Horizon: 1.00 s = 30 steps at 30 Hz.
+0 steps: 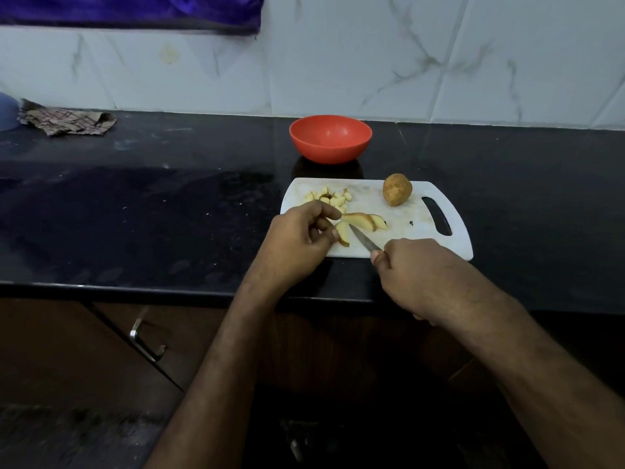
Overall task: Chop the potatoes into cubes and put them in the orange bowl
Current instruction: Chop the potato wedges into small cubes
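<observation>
A white cutting board (406, 231) lies on the black counter. Several potato cubes (329, 198) are piled at its far left. Two potato wedges (363, 221) lie in the middle, and a whole unpeeled potato (396, 189) stands at the far right. My left hand (297, 242) pinches a third potato wedge (343, 233) against the board. My right hand (416, 265) grips a small knife (363, 239), its blade tip touching that wedge. The orange bowl (330, 138) sits behind the board, and it looks empty.
A crumpled checked cloth (67, 120) and a blue object (6, 111) lie at the counter's far left. A marbled tile wall (439, 62) backs the counter. Below the counter edge is a wooden drawer with a metal handle (145, 340).
</observation>
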Each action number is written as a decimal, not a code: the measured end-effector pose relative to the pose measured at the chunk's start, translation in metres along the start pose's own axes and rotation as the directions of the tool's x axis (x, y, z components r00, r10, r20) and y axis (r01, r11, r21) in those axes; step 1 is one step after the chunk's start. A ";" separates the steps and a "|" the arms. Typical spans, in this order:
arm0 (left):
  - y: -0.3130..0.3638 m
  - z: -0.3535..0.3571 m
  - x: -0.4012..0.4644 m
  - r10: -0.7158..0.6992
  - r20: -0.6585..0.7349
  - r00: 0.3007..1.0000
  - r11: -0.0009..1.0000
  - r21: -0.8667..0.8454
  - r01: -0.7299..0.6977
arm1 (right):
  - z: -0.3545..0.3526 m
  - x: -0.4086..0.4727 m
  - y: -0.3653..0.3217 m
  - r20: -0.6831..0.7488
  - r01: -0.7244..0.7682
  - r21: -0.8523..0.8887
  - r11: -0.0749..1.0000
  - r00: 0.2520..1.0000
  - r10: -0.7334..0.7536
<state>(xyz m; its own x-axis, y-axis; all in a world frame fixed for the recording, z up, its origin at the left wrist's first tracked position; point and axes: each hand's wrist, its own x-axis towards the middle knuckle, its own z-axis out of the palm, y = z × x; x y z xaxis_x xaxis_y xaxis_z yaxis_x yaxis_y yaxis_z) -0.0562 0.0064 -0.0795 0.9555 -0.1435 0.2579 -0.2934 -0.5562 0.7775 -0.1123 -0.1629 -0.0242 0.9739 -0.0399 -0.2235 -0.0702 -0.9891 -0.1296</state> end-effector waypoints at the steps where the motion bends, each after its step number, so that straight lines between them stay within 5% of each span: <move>1: 0.000 0.001 0.001 0.003 -0.005 1.000 0.999 0.044 -0.003 | 0.002 0.002 -0.001 -0.009 0.007 -0.006 1.000 1.000 -0.007; 9: 0.000 0.008 0.007 0.003 -0.083 0.997 0.984 0.180 0.012 | -0.002 -0.002 -0.014 -0.037 0.048 0.075 0.996 0.998 -0.045; 30: -0.003 0.009 0.013 -0.095 -0.051 0.994 0.989 0.104 0.100 | 0.003 0.007 -0.027 0.009 0.069 -0.004 0.998 0.998 -0.069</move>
<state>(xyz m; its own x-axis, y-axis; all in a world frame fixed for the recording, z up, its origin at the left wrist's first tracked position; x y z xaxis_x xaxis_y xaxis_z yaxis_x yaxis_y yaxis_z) -0.0428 -0.0010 -0.0834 0.9762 -0.0478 0.2114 -0.1911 -0.6500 0.7355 -0.1042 -0.1364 -0.0252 0.9744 0.0293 -0.2229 -0.0024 -0.9901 -0.1405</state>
